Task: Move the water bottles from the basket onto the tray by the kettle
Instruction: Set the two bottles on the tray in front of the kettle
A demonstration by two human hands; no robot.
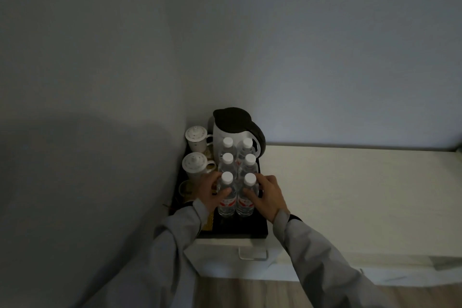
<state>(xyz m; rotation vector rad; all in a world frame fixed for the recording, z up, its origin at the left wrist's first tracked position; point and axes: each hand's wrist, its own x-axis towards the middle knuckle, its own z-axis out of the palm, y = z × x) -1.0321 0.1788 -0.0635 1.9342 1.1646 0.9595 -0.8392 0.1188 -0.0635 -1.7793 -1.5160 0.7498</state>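
Left hand (212, 192) and right hand (266, 197) each grasp a front water bottle (227, 197) on the black tray (250, 230) — a nudge could topple the tightly packed rows behind.

Single head cam, wide-angle, looking fwd and down from above at a room corner. It's sitting close over the black tray (260, 229) on the white table (350, 195); both sleeves are entering from the bottom edge. Wall is filling the upper half. No 2nd view.
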